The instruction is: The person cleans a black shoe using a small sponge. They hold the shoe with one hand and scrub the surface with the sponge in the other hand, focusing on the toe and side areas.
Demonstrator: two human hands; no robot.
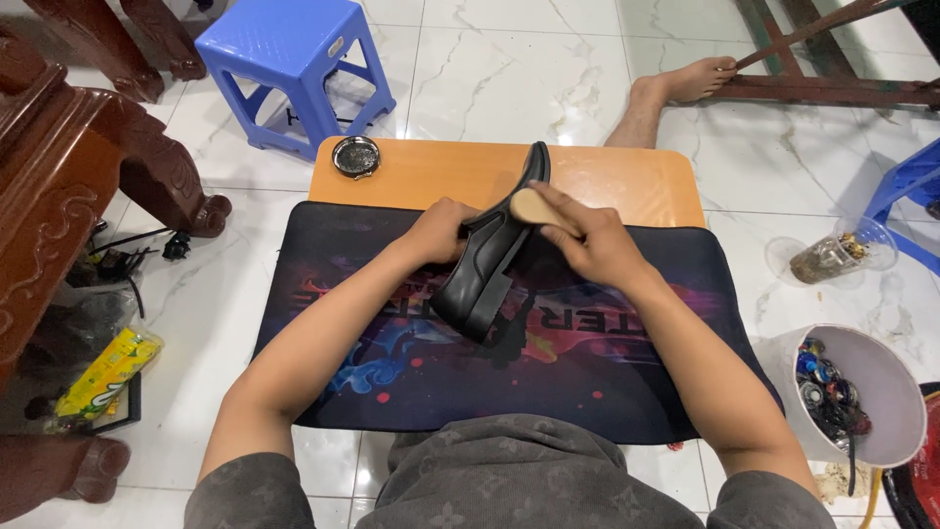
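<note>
My left hand [441,230] grips a black leather shoe [487,274] by its opening, sole turned toward me and toe pointing away. My right hand [587,240] is closed around a light wooden brush [534,207] and presses it against the shoe's upper side. Both are held over a dark, colourful printed mat [411,362] that covers most of a low orange table [627,181].
A small round metal tin [356,156] sits on the table's far left corner. A blue plastic stool [289,64] stands beyond it. A white bucket of small cans [852,392] and a tipped clear jar [832,257] lie at right. Carved dark wooden furniture [69,176] is at left.
</note>
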